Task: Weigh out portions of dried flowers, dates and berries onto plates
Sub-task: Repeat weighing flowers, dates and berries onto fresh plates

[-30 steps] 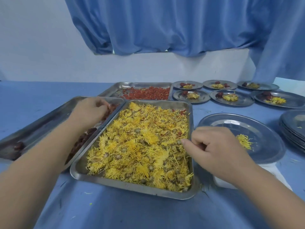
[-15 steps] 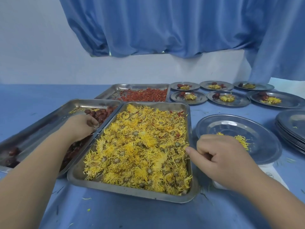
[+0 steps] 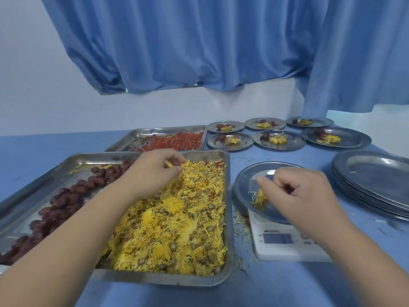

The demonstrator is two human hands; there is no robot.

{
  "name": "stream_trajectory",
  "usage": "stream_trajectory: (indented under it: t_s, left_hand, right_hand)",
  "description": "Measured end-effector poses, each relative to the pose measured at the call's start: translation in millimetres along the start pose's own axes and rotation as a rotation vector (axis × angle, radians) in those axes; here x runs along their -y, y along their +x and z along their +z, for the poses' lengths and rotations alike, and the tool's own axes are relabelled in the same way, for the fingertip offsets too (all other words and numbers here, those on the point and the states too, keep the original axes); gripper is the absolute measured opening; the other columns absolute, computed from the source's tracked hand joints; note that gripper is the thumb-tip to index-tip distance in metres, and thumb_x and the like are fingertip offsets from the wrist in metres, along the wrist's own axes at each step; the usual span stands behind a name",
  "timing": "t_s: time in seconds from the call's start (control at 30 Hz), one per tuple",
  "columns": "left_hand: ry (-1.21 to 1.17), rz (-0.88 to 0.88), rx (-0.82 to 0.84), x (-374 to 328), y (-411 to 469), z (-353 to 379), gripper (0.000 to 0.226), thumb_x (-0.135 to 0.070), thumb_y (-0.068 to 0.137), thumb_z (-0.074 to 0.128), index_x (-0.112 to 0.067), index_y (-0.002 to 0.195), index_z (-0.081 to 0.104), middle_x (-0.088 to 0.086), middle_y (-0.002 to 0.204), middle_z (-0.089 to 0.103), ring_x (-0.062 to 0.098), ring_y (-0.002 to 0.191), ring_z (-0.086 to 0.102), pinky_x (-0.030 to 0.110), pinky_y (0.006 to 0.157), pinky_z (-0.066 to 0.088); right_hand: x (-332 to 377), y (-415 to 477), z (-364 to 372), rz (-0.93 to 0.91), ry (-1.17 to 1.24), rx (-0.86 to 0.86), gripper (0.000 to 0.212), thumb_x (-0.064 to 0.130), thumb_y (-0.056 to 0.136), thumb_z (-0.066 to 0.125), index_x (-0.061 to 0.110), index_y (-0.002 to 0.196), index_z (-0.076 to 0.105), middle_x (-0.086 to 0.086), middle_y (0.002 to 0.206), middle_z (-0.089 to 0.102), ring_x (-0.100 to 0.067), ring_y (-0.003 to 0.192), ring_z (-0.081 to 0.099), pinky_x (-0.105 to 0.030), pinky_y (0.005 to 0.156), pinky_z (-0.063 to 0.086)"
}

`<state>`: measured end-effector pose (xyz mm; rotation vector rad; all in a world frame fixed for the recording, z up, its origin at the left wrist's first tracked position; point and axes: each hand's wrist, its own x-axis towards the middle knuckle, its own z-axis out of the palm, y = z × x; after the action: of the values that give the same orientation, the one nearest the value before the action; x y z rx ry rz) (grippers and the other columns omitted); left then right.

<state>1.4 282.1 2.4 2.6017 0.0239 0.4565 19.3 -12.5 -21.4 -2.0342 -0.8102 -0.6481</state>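
Tray: rectangular silver metal tray of yellow dried flowers (image 3: 229,218), glossy, smudged.
Plate: round grey metal plate (image 3: 244,185) at 3 o'clock, shiny, reflective.
Scale: white plastic kitchen scale (image 3: 259,249), smooth.
Curtain: blue cloth curtain (image 3: 177,52) at 12 o'clock, matt.

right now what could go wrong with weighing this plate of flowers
1. The right hand hangs low over the plate on the scale; any touch would likely skew the reading.
2. Loose petals already lie between the flower tray and the scale, so the pinch in the left hand may shed more on the way across.
3. Red berries sit among the dried flowers at the tray's far corner and could get picked up with them.
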Motion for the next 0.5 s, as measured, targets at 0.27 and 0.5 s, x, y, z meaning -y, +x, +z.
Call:
stream_trajectory:
  t_s: [0.27, 0.5]
  left_hand:
    - [0.074, 0.341, 0.333, -92, 28, 55, 0.028, -0.024, 0.09, 0.057, -0.045, 0.107, 0.061, -0.024, 0.095, 0.061, -0.006, 0.089, 0.056, 0.016, 0.072, 0.045]
    - [0.177, 0.393, 0.381, -106, 50, 84, 0.033, -0.023, 0.092, 0.054, -0.036, 0.121, 0.059, -0.013, 0.114, 0.06, 0.005, 0.1, 0.055, 0.03, 0.089, 0.049]
  right_hand:
    - [-14, 31, -35, 0.126, 0.113, 0.025, 0.043, 0.038, 0.086, 0.059, 0.012, 0.055, 0.045, 0.007, 0.049, 0.038, -0.005, 0.047, 0.035, -0.015, 0.047, 0.032]
    - [-13, 83, -39, 0.014, 0.071, 0.17, 0.037, 0.037, 0.087, 0.062, 0.008, 0.063, 0.06, 0.01, 0.045, 0.04, -0.004, 0.045, 0.036, -0.013, 0.044, 0.032]
